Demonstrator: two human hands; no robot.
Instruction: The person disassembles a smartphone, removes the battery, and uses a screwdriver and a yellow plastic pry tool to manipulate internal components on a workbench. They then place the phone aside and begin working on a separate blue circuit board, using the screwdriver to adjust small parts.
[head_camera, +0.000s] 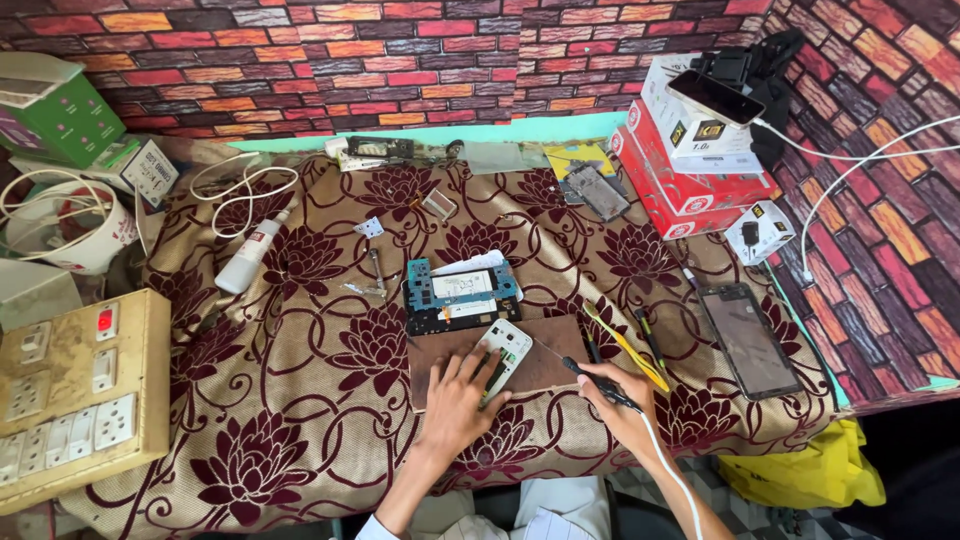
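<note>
My left hand lies flat on a brown work mat, its fingers pressing down on a white phone frame. My right hand grips a black pen-like tool with a white cord, its thin tip pointing left toward the white frame. Just beyond the mat lies an opened phone body with blue circuit parts.
Around the mat on the flowered cloth lie yellow tweezers, a dark phone, a white bottle, a screwdriver and another phone part. Red and white boxes stand back right; a switchboard is at the left.
</note>
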